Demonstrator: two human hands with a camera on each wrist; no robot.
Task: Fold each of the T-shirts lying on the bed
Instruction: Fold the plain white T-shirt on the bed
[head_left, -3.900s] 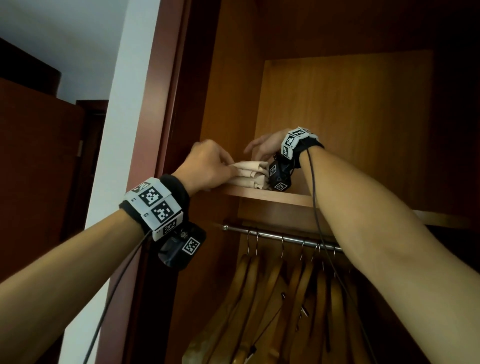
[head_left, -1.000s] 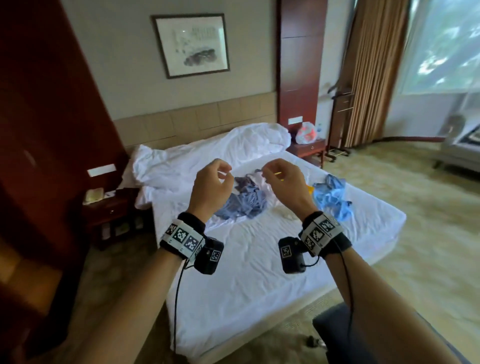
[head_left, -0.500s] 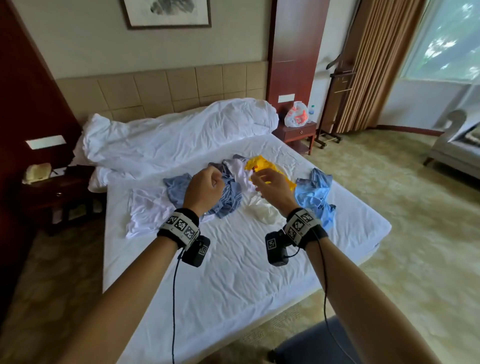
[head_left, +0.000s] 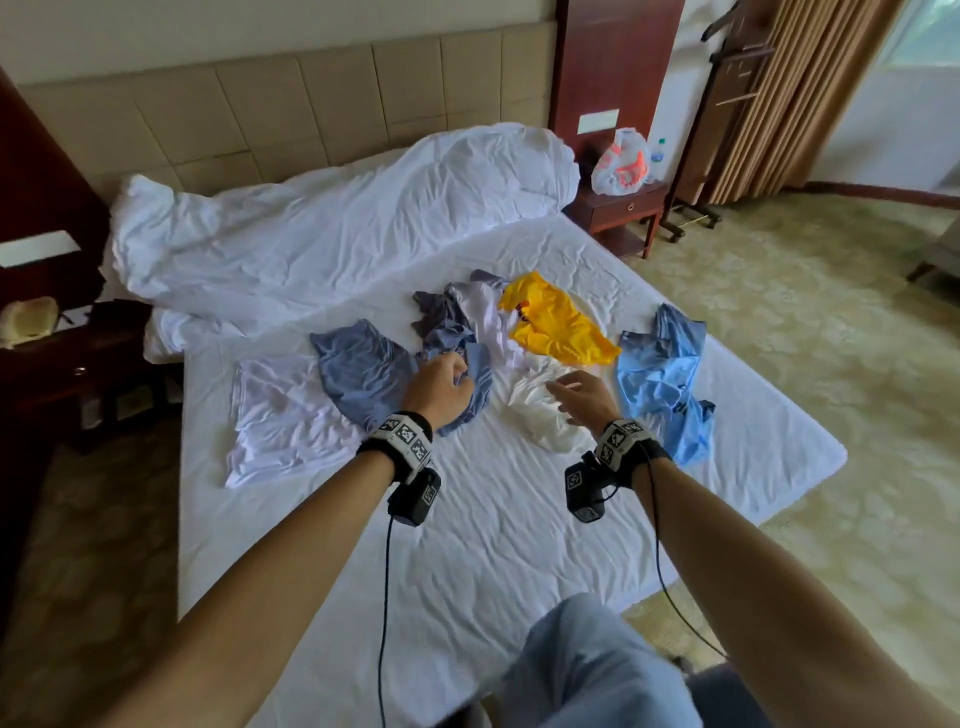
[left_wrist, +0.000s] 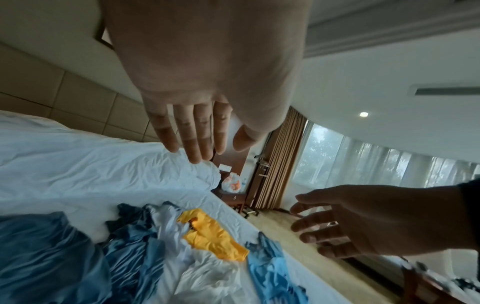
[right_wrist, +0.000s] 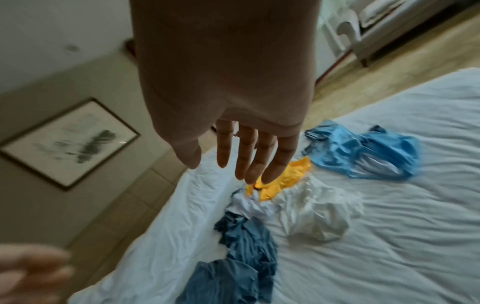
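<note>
Hands out over the heap, both empty. Left hand (head_left: 439, 387) hangs with fingers straight and close together above the slate-blue T-shirt (head_left: 363, 374); whether it touches the cloth I cannot tell. Right hand (head_left: 582, 395) is spread wide, fingers apart, above the crumpled white T-shirt (head_left: 540, 410).

T-shirts lie unfolded mid-bed (head_left: 493, 545): a pale lilac-white one (head_left: 275, 421) flattest, at far left; the slate-blue one overlapping its edge; a grey-and-white tangle (head_left: 457, 317) behind; a yellow T-shirt (head_left: 556, 322) touching that tangle; a sky-blue T-shirt (head_left: 660, 384) at the right edge of the group. White duvet (head_left: 337, 223) is bunched against the headboard, probably pushed back to free flat sheet for folding.

Judgement: both hands reaching to pick one shirt from the pile; none here folded yet.

Against half a second ago: hands then were raised, fingers loosely curled, near each other. Now they are lower, further apart, fingers extended. Camera view has dipped, closer to the bed. Heap unchanged.
</note>
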